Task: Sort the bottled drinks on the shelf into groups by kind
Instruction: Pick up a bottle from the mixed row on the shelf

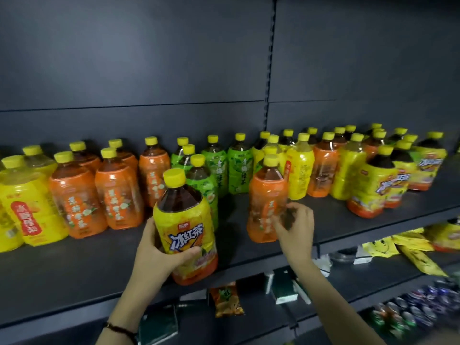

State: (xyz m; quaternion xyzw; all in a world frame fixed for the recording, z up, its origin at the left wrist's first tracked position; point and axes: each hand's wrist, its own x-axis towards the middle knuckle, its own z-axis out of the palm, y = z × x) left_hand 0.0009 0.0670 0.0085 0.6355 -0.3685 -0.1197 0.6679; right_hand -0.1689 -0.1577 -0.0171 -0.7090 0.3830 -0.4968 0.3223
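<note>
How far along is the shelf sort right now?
Done: orange-labelled plastic bottles stand grouped at left, green-labelled plastic bottles mid-shelf. In hand: the left hand grips a yellow-labelled iced-tea bottle; the right hand holds a lone orange-labelled bottle. Left: the right end mixes yellow and orange bottles.

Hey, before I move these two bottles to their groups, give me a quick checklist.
1. Left hand grips the yellow-labelled plastic iced tea bottle: ok.
2. Its yellow cap is on: ok.
3. Right hand has a grip on the orange-labelled plastic bottle: cannot tell, blurred.
4. Space by the matching iced tea bottles at right, on the bare dark shelf: ok.
5. Room in front of the orange-labelled group at left: ok.
</note>
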